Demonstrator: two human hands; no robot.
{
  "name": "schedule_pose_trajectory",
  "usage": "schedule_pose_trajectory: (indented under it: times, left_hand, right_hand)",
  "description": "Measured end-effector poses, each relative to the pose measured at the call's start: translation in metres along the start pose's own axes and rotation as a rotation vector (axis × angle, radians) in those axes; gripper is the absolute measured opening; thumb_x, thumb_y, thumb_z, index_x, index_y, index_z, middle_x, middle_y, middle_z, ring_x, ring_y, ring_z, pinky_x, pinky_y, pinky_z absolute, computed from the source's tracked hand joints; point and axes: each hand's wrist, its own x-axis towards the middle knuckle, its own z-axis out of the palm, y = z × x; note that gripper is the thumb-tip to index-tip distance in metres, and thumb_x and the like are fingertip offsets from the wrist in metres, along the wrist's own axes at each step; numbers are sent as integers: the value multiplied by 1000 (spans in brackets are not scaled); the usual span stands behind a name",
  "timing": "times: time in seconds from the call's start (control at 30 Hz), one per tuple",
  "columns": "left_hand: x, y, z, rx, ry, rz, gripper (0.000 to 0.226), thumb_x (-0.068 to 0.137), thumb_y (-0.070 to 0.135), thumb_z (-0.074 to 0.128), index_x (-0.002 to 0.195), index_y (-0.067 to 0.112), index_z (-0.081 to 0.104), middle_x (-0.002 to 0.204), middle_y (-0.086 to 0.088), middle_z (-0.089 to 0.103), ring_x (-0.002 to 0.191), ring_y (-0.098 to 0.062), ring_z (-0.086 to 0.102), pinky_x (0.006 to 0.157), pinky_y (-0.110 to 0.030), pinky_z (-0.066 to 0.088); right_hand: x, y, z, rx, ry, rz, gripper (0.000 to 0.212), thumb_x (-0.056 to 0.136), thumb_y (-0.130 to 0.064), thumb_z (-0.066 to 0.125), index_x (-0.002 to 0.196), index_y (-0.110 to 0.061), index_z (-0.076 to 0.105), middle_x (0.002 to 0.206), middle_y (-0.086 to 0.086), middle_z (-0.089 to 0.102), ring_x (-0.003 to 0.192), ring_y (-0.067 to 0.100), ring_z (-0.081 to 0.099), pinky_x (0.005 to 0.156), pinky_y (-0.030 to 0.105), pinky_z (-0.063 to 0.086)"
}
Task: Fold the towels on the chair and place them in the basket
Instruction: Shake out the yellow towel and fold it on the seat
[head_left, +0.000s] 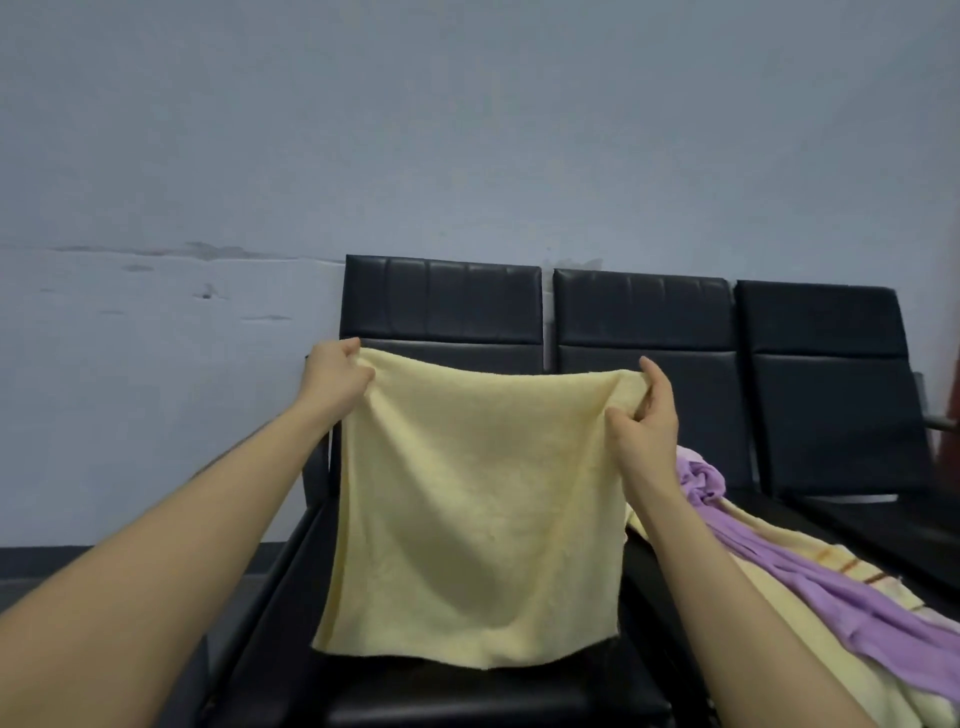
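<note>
A person holds a pale yellow towel (475, 514) up by its two top corners in front of a row of black padded chairs (644, 322) set against a scuffed grey wall (467, 130). The left hand (335, 376) pinches the towel's upper left corner, fingers curled into the cloth; the right hand (647, 415) pinches the upper right corner between thumb and fingers, bunching the fabric there. The towel hangs as a flat sheet, its top edge sagging slightly between the hands and its lower edge just above the near seat of the left chair, much of which it hides. To the right, on the middle seat, lies a heap of other towels: a purple towel (810, 571) draped over a cream towel with brown stripes (862, 569). The heap runs off the lower right edge, so its full extent cannot be made out. The right forearm crosses in front of its near end. A third chair at far right is cut off by the frame edge. Only bare forearms and hands of the person show.
</note>
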Motion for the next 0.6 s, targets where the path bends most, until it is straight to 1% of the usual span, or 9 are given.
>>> schedule_pose_trajectory:
  times: [0.07,0.13,0.2,0.27,0.33,0.4,0.47,0.53,0.6]
  left_hand:
    - [-7,-5,3,-5,40,-20,46,90,4,51,137,3,48,141,-10,50,126,-24,48,104,-31,38]
    - [-14,-13,4,11,57,-46,40,92,7,51,132,4,55,137,-10,54,126,-24,49,104,-32,38]
    - [-19,-22,6,33,76,-62,31,94,10,53,122,4,63,127,-11,61,121,-24,53,100,-31,39]
    - [-26,-32,9,48,95,-79,25,94,11,53,113,3,67,118,-11,66,114,-25,56,90,-28,40]
    - [-32,-42,13,61,110,-90,23,94,10,53,109,3,69,112,-12,67,110,-26,58,84,-27,39]
    - [-36,-55,17,70,128,-100,22,92,11,55,107,3,69,108,-13,68,107,-28,59,83,-29,41]
    - [-38,-72,19,113,144,-101,22,91,14,58,106,5,71,106,-13,69,102,-29,61,82,-32,44]
    - [-39,-91,23,147,143,-128,20,90,19,60,103,8,71,105,-11,69,99,-28,61,83,-38,48]
    - [-40,-107,28,169,135,-165,19,89,23,63,100,11,72,113,-10,65,102,-27,60,84,-41,48]
  right_hand:
    - [-4,7,-5,-37,12,19,54,88,0,51,138,-21,47,135,-8,50,120,7,50,105,30,41]
    - [-7,15,-9,-84,35,21,40,93,-7,51,132,-17,54,128,-6,57,102,-1,54,95,20,42]
    - [-10,24,-12,-169,35,9,35,95,-9,50,129,-15,58,116,-5,63,91,-2,54,94,22,42]
    - [-14,35,-13,-237,17,14,34,94,-10,52,128,-13,59,98,-9,63,81,0,53,92,26,43]
    - [-16,47,-13,-296,2,27,29,92,-10,55,119,-11,64,96,-3,67,85,6,55,92,31,46]
    - [-19,60,-12,-333,8,41,18,88,-11,60,101,-10,72,91,0,70,90,17,60,90,38,48]
    - [-24,70,-10,-376,-11,54,12,86,-13,63,92,-10,74,84,0,70,86,21,62,77,32,46]
    - [-29,80,-7,-446,-27,72,13,88,-17,63,92,-12,74,94,1,66,88,18,59,72,27,39]
    - [-33,91,-4,-491,-20,89,12,88,-18,64,93,-13,73,106,2,56,89,13,51,74,25,35]
